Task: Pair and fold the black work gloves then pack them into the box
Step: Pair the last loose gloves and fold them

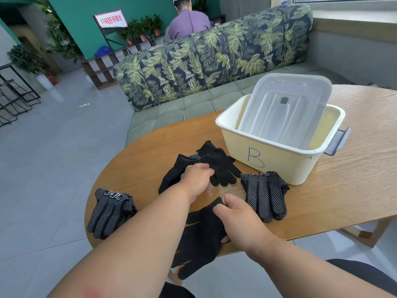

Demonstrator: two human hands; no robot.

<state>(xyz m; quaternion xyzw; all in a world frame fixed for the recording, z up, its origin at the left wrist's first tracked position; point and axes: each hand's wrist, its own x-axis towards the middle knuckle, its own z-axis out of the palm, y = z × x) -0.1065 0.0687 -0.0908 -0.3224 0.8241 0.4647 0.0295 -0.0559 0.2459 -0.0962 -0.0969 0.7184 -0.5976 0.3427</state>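
Observation:
Several black work gloves lie on the wooden table. My left hand is closed on a plain black glove at the middle, beside another plain glove lying fingers-down. My right hand pinches the cuff of a plain black glove whose fingers hang over the table's near edge. A dotted glove pair lies to the right, in front of the cream box marked "B". Another dotted glove pair rests at the table's left edge.
A clear lid leans inside the box, which has a grey handle on its right side. A leaf-patterned sofa stands behind the table. A person in a purple shirt sits beyond it, facing away.

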